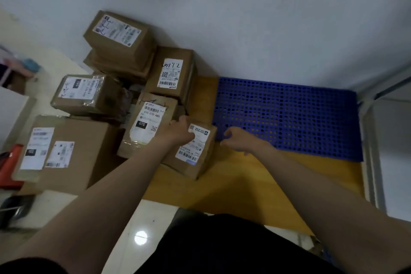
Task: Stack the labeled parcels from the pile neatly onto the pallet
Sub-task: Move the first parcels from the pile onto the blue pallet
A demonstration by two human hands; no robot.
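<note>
On the wooden board (244,180) beside the blue pallet (289,113), a small labeled box (195,162) sits against the pile (169,73); the left hand (181,131) grips its far corner, the right hand (239,140) hovers just beside it, loosely curled, empty.

A yellow wooden board (233,176) lies on the glossy white tiled floor (142,218). A blue perforated plastic pallet (289,118) lies flat on its far right area. The pile of labeled cardboard parcels (169,73) occupies the left side; one small parcel (191,158) rests directly on the board, just beside the pallet.
</note>
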